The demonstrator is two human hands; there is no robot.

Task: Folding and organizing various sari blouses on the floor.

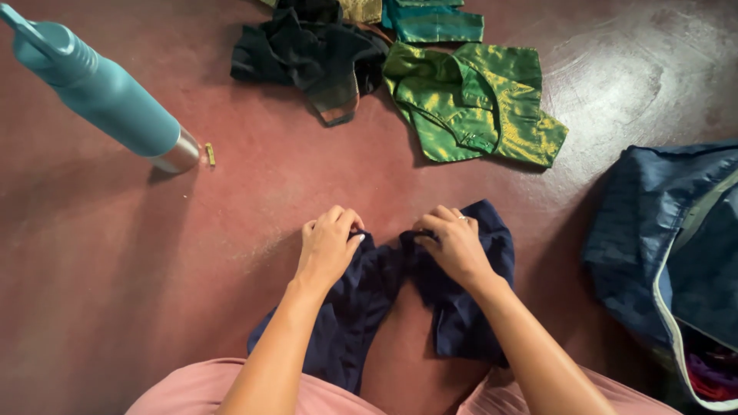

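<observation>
A teal bottle [108, 96] stands far left. On the floor [115, 269], the left hand [329, 246] and right hand [455, 244] pinch the navy garment [369, 296] — fingers clamped on its top edge; even tension would likely keep it flat.

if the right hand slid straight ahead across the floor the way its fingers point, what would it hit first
Likely the shiny green satin blouse. The right hand, pinching the dark navy garment, points up-frame and slightly left over bare red floor. The black garment lies left of that line.
</observation>
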